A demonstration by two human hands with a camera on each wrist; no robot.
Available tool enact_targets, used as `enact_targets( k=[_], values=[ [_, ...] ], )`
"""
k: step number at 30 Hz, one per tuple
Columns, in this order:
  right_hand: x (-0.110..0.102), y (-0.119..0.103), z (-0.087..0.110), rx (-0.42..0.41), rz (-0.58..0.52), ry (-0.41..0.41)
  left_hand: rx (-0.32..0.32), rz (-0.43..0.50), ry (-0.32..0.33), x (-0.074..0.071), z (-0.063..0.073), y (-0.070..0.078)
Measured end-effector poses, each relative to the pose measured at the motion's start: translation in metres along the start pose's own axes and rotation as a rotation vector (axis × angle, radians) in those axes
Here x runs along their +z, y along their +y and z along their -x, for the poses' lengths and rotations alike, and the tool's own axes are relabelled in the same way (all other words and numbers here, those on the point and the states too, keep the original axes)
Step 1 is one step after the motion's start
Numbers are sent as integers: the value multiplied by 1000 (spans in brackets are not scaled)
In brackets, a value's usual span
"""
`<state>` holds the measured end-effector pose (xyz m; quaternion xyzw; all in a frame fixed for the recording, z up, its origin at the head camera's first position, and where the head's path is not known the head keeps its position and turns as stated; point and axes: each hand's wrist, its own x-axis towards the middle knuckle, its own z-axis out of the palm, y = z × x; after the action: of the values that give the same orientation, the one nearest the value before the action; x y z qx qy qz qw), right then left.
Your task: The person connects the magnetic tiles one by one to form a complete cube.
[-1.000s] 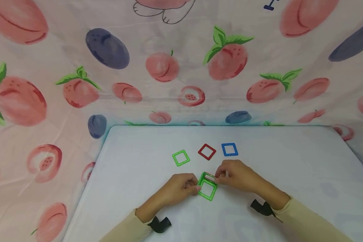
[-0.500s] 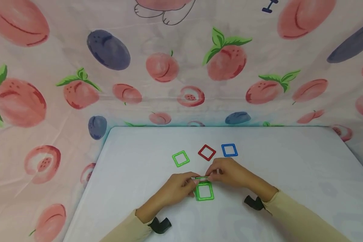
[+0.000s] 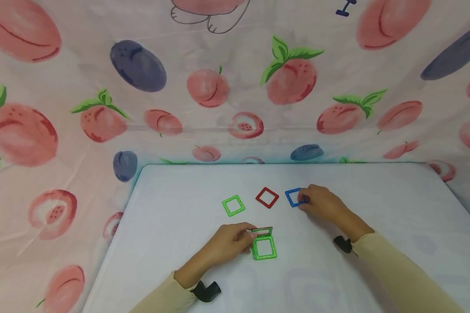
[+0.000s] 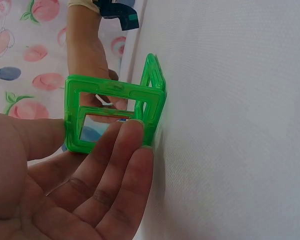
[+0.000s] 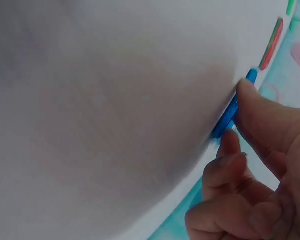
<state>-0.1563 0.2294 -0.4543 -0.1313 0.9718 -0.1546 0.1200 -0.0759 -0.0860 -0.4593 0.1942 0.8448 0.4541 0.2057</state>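
In the head view, the left hand (image 3: 233, 240) grips a joined group of translucent green plastic square frames (image 3: 274, 247) on the white surface (image 3: 180, 195), while the right hand (image 3: 323, 204) holds a blue plastic square frame (image 3: 289, 199) by its right side; a red plastic square frame (image 3: 260, 193) lies flat beyond the group. In the left wrist view, the left fingers (image 4: 131, 135) pinch the green group's rim. In the right wrist view, the right fingers (image 5: 227, 167) pinch the blue frame, seen edge-on; whether it is lifted, I cannot tell. It looks light, stiff and rather slick, best taken by the rim
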Motion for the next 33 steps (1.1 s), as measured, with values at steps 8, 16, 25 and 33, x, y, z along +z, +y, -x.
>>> enact_targets(
  k=[8, 16, 25, 33],
  values=[
    [6, -15, 18, -13, 0, -98, 15, -4, 3, 0, 1, 1],
    [4, -31, 47, 78, -596, -268, -2, 29, -6, 1, 0, 3],
    [10, -55, 62, 195, -964, -492, -21, 129, -19, 2, 0, 4],
    [17, -69, 66, 127, -1029, -541, -24, 148, -18, 3, -2, 3]
  ],
)
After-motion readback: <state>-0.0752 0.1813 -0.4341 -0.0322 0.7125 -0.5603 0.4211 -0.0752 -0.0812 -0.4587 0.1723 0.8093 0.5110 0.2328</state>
